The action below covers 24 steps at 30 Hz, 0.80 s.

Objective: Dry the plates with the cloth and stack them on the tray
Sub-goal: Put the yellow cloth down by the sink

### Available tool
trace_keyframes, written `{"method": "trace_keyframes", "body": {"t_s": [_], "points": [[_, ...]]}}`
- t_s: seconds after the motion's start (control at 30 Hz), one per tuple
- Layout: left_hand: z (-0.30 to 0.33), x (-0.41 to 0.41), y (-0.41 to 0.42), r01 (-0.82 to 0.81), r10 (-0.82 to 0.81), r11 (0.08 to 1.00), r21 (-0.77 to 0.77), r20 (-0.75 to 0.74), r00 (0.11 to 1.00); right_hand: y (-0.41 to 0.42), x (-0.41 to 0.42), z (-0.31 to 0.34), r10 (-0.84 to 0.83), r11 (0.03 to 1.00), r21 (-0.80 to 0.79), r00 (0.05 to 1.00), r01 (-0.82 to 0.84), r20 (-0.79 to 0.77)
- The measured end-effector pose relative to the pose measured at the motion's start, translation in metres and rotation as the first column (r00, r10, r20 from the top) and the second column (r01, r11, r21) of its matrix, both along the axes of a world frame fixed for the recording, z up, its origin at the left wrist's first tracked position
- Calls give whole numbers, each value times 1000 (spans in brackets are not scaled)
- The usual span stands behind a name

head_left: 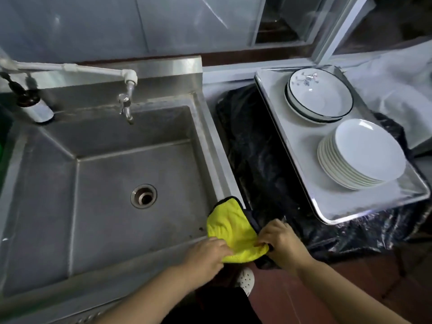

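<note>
We hold the yellow cloth [230, 232] over the sink's [70, 206] front right corner; our left hand [205, 254] grips its near edge, our right hand [280, 240] pinches its dark-trimmed side; the white plates [362, 155] and rimmed plates [320, 99] sit stacked on the tray [339, 206], well apart to the right; black plastic sheeting [264, 155] lies between sink edge and tray.

The left hand [205, 253] covers the near edge of the yellow cloth [230, 228], and its fingertips are lost under the fabric. Right of the cloth, the tray [327, 206] hides much of the black plastic sheet [261, 148]. On the tray, only the rims of the lower white plates [339, 169] show. The frame's bottom edge cuts off both forearms.
</note>
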State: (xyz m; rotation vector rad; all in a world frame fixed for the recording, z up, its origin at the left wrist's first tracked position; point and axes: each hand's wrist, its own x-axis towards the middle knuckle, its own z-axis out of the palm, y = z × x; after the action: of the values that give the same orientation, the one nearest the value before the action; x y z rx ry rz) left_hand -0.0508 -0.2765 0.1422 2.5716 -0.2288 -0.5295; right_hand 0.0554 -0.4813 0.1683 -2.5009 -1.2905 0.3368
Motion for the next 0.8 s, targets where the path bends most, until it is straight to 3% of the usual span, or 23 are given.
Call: {"method": "trace_keyframes", "body": {"t_s": [0.1,0.2,0.37,0.5,0.67,0.8], "points": [[-12,-13,2,102,-102,994,-49,-7,995,-12,-12,-9,26,997,-77,998,-22,50],[-8,-14,11,26,-30,987,-158,-21,999,-22,-20,-7,2,995,-101,999,3,52],[18,21,23,-259,265,944,-203,-1,964,-36,-16,12,-248,961,125,969,245,9],[48,67,-1,-275,296,935,-225,63,953,-57,1,44,-410,897,202,911,394,42],[91,126,-58,-201,264,951,-236,278,923,-104,45,82,-649,730,272,760,627,-11],[114,180,-113,-208,282,947,-243,324,903,-155,99,96,-767,580,329,636,745,-89]]}}
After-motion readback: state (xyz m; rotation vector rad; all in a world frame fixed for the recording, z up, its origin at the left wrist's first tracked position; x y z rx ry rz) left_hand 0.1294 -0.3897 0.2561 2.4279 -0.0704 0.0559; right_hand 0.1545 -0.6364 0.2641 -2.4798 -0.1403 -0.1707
